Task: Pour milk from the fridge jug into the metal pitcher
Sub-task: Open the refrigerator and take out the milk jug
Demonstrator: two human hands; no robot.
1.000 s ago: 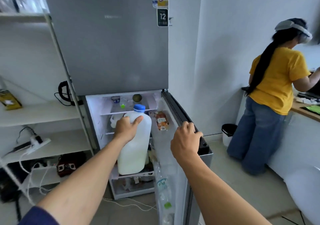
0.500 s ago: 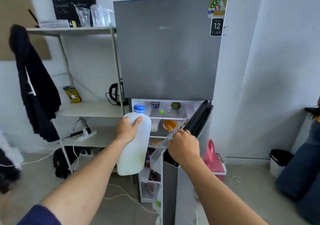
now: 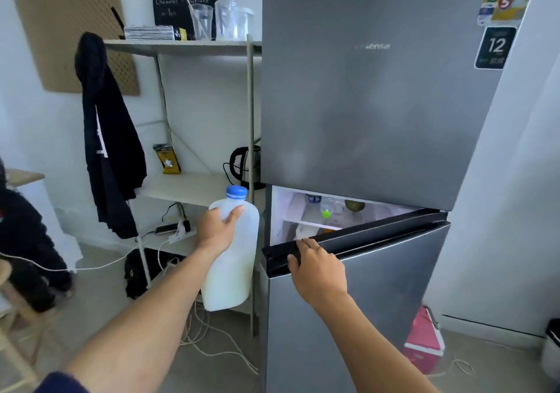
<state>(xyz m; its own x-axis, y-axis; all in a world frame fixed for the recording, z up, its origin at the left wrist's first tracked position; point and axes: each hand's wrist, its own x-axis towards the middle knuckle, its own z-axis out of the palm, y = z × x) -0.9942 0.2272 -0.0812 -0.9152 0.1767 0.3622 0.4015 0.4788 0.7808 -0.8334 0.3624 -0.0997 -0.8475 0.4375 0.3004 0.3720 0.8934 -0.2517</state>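
Best to press the nearly shut fridge door home with the right hand, fingers curled over its top edge, while keeping the capped milk jug upright, clear of the fridge, left hand wrapped around its handle.

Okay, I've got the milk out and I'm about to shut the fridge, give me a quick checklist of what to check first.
1. Jug grip: left hand wraps the shoulder of the milk jug, held upright. Ok.
2. Cap: blue cap sits on the jug; tightness cannot tell.
3. Jug clear of the door's path: it hangs left of the fridge, outside it. Ok.
4. Lower door: part open, right hand on its top edge. Not ok yet.
5. Fingers: right fingertips curl over the door's edge, towards the gap. Not ok.
6. Metal pitcher: not in view. Cannot tell.
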